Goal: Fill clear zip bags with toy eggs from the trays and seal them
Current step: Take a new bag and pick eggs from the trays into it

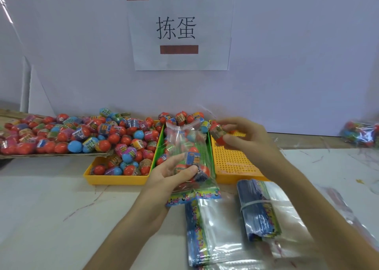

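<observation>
Spare clear zip bags lay lower centre; mid-frame, my left hand gripped the part-filled clear bag, likely limp and slippery, low down; my right hand pinched a red toy egg.

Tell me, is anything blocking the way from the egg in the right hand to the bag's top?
Nothing visible is. The egg pinched in the right hand sits just right of the top of the zip bag, with only air between. The left hand holds the bag lower down, away from the top.
</observation>
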`<state>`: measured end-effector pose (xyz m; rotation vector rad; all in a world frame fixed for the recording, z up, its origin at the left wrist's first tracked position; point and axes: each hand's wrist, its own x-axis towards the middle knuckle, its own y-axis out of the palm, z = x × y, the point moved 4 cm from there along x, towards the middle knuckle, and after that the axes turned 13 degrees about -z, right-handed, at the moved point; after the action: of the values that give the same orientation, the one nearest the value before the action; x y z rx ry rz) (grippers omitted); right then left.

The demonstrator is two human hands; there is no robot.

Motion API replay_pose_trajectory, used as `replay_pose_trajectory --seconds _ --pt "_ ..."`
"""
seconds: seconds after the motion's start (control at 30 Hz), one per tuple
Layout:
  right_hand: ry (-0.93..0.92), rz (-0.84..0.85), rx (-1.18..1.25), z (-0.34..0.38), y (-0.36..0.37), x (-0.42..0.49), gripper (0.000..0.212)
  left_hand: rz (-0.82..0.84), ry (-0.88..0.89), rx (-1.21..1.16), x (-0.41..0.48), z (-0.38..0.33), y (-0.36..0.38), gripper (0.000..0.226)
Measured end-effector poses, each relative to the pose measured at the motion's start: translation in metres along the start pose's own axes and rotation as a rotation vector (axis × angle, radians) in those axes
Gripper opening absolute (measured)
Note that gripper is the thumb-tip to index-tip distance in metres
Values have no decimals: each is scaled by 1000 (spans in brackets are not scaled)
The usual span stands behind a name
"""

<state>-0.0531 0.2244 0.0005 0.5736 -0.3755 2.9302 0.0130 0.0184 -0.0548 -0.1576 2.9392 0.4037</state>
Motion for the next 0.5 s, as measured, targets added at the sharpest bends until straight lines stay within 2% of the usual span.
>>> replay_pose_trajectory --seconds 0.17,0.37,0.5 --pt "64 58 243 5 -14 -38 35 -23 0 -6 2 2 -1 59" --pt "9 -1 203 8 -13 -50 40 -5 27 44 3 4 0 55" --pt "-59 -70 213 13 -13 -52 32 18 28 67 1 6 2 55"
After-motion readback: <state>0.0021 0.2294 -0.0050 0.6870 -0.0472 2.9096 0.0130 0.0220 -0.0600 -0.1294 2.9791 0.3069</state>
